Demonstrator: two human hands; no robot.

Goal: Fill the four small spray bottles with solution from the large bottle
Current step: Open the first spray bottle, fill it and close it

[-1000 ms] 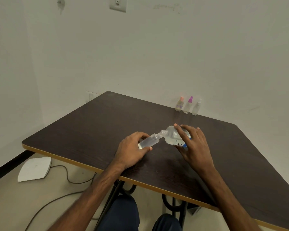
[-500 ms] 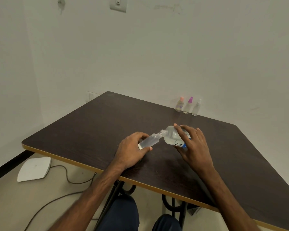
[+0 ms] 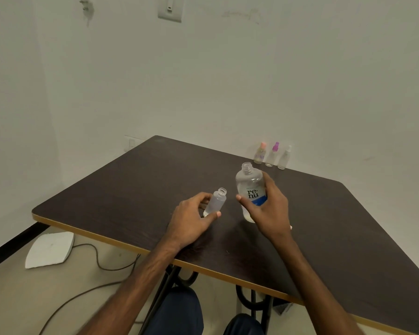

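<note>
small spray bottle point(image 3: 217, 201), neck open and leaning a little to the right, is gripped low down between the curled fingers point(image 3: 203, 197) and the thumb of the left hand point(image 3: 191, 222), which sits low over the table point(image 3: 131, 189) near its front edge. just beside it, not touching, the large bottle point(image 3: 250, 187) stands nearly upright, neck open, printed label facing the camera. the right hand point(image 3: 270, 211) wraps round it, thumb across the label and fingers curled round the far side. i cannot tell if either bottle's base touches the tabletop. well apart, at the table's far edge by the wall, stand a pink-capped bottle point(image 3: 260, 153), a purple-capped bottle point(image 3: 272, 154) and a white-capped bottle point(image 3: 285, 157) in a row. on the floor to the left lie a white flat device point(image 3: 50, 249) and a cable point(image 3: 107, 267).
</note>
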